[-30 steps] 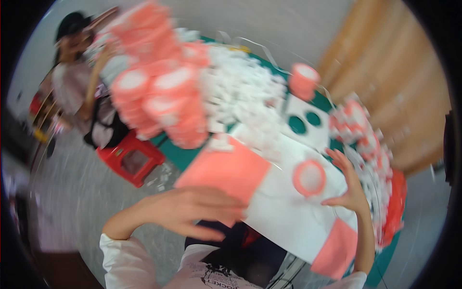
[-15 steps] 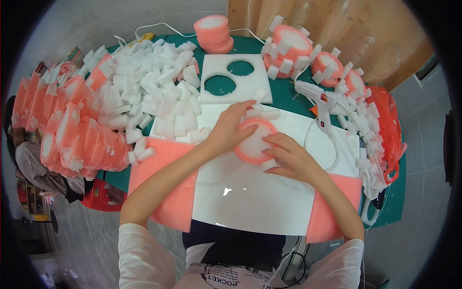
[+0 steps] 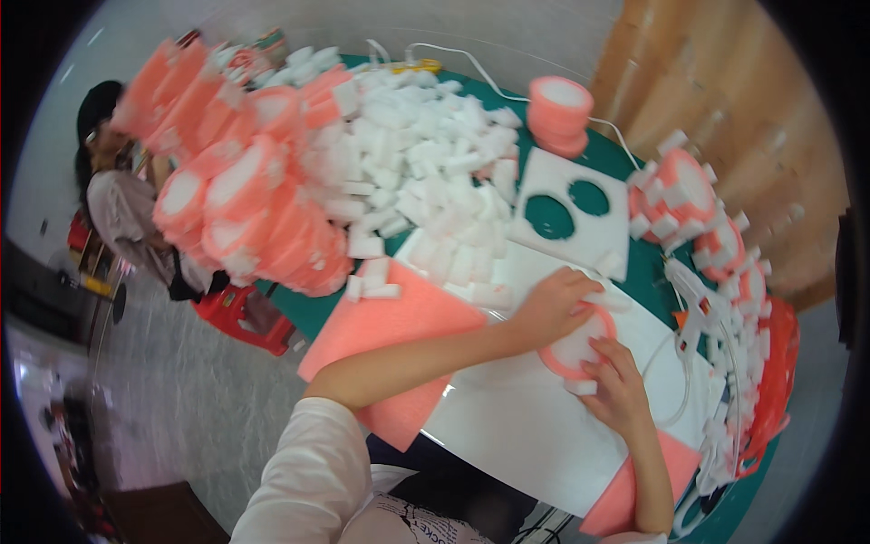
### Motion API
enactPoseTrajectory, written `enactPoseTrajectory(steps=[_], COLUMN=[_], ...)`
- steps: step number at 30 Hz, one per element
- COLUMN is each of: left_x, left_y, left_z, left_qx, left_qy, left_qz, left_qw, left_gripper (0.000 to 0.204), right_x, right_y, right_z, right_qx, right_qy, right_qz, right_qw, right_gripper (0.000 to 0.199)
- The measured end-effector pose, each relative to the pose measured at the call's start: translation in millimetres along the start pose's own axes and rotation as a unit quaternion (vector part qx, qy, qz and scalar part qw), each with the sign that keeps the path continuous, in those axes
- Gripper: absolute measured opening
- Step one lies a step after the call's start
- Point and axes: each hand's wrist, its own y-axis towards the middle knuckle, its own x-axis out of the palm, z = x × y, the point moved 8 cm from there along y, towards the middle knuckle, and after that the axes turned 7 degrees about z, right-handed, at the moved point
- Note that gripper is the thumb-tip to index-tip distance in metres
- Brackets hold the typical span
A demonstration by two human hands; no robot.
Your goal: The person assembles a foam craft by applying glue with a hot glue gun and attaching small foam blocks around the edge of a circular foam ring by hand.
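Note:
A round foam disc (image 3: 573, 348) with a white face and a pink rim lies over the white sheet (image 3: 507, 435). My left hand (image 3: 557, 308) is closed at the disc's far edge, its fingertips by a small white foam block (image 3: 613, 301). At the near right side, the bent fingers of my right hand (image 3: 620, 385) grip the disc's rim, beside another small white block (image 3: 580, 387). My fingers hide parts of the rim, so I cannot tell whether the blocks are fixed to it.
A heap of white foam blocks (image 3: 408, 136) and piled pink foam pieces (image 3: 272, 218) stand left. Behind the sheet lies a white foam board (image 3: 566, 186) with two round holes. A glue gun (image 3: 693, 295) with its cable lies right. A person (image 3: 127, 204) is at far left.
The view has turned left, so the table appears shifted right and tilted, and the person at the left shows more. Both hands stay at the foam disc.

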Motion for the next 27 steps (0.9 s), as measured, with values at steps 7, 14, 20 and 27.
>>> enactPoseTrajectory(steps=[7,14,20,27], left_x=[6,5,5,3], left_y=[-2,-2,3,-1], left_z=[6,1,-2,9], left_qx=[0.041,0.027,0.03,0.057], left_qy=[0.017,-0.013,-0.02,0.015], left_qz=[0.016,0.019,0.025,0.025], left_qw=[0.999,0.999,0.999,0.998], left_gripper=[0.029,0.026,0.025,0.025], right_x=[9,7,6,8], right_y=[-15,-7,1,-14], right_z=[9,4,8,10], right_qx=[0.065,0.01,0.067,0.028], right_qy=[-0.038,-0.035,-0.002,-0.001], right_qz=[-0.003,0.049,0.015,0.082], right_qw=[0.997,0.998,0.998,0.996], right_gripper=[0.044,0.045,0.043,0.045])
